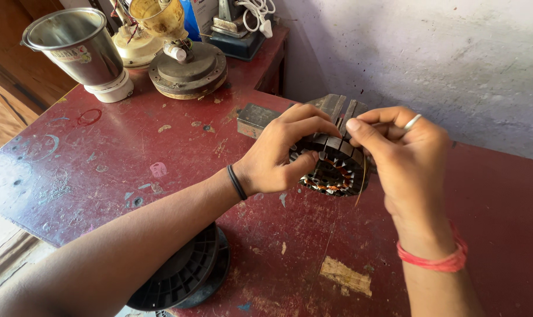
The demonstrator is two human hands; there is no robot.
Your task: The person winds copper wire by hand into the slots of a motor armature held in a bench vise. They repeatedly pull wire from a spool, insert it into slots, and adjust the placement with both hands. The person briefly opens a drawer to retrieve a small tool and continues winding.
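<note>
My left hand (275,155) gripping the round motor stator (336,167) above the red table (161,147), my right hand (404,155) just beside the stator, pinching thin copper wire (360,188), black spool (184,273) below the stator

Single head view, looks steeply down and forward over red table (161,164), close above both hands gripping stator (336,170); wall beyond grip; no second view.
</note>
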